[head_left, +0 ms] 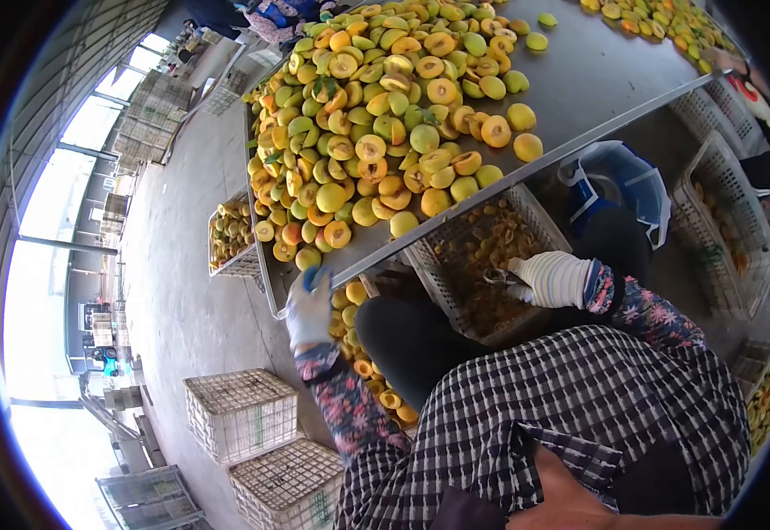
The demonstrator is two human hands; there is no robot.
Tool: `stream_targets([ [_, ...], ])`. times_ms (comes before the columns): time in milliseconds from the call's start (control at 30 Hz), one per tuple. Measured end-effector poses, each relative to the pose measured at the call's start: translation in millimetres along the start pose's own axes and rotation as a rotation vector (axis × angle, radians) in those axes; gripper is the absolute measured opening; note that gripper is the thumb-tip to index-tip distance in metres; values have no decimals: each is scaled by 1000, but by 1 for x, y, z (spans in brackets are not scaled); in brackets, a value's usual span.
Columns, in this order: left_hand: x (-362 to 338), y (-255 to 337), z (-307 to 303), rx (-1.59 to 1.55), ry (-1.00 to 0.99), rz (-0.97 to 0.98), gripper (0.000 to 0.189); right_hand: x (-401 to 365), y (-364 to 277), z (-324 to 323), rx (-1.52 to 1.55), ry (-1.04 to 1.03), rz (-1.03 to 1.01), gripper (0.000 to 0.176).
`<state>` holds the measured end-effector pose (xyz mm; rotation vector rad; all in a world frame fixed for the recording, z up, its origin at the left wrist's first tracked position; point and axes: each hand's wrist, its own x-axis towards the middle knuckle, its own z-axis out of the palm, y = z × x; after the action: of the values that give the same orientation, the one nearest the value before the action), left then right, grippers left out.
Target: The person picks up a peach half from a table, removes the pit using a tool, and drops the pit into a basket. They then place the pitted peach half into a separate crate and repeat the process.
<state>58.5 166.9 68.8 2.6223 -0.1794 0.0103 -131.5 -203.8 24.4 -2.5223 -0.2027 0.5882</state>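
A large heap of yellow-green fruit (pixel 372 146), many pieces halved, covers the left part of a metal table (pixel 592 88). My left hand (pixel 309 309), in a white glove with blue at the fingertips, is at the table's near left corner; whether it holds anything is unclear. In a striped glove, my right hand (pixel 551 279) is closed around a small metal tool (pixel 496 277), above a crate (pixel 539 216) of brown pits. Below my left hand, a container of halved fruit (pixel 390 400) is partly hidden by my leg.
A blue-and-white bucket (pixel 619 181) stands right of the pit crate, with another crate (pixel 729 225) beyond. Stacked white crates (pixel 242 411) are at lower left. A co-worker's arm (pixel 760 102) reaches in at right; other people are at top left.
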Motion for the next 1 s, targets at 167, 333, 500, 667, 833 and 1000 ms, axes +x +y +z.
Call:
stream_targets([
  [167,74,71,71,141,-143,86,63,13,3,10,-46,-38,-6,38],
  [333,125,76,155,158,-273,-140,70,8,0,10,10,-64,0,46],
  [500,147,32,182,-432,-282,-189,49,3,-1,7,9,-31,-33,39],
  [667,109,42,145,-1593,-11,-486,28,0,-5,1,92,69,-46,40],
  [833,44,93,105,-2129,-163,-186,30,12,-21,-18,254,299,-200,37],
  [1000,-1,147,104,-2206,-320,-198,49,28,-48,-43,330,565,-342,31],
])
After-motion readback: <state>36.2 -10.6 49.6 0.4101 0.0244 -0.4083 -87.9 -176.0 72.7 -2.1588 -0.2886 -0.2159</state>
